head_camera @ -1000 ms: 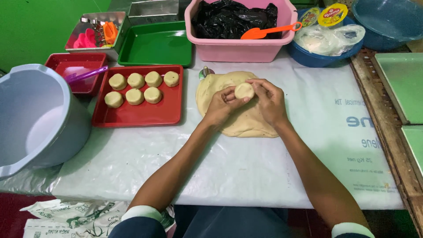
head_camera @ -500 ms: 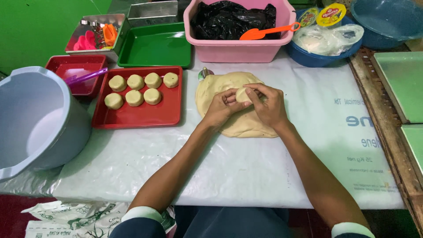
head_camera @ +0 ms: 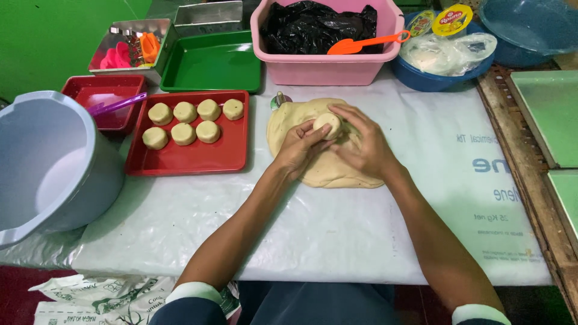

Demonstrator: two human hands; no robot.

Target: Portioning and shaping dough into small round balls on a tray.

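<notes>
Cupping a small round dough piece [head_camera: 328, 125] between them, the left hand [head_camera: 299, 146] and right hand [head_camera: 361, 143] meet over a flattened slab of pale dough [head_camera: 322, 162] on the table [head_camera: 337, 235]. Compared with half a second ago, the piece shows more clearly as a smooth disc, its flat face turned up toward the camera; the right fingers, which then covered part of it, now curl along its far and right edge. The left fingertips press against its near left side. Being round, it has no clear long axis. It is pale cream, thick and even, like the seven finished pieces [head_camera: 189, 120] lying in two rows on the red tray [head_camera: 186, 159] to the left. A grey bucket [head_camera: 45, 162] stands at the table's left end.
</notes>
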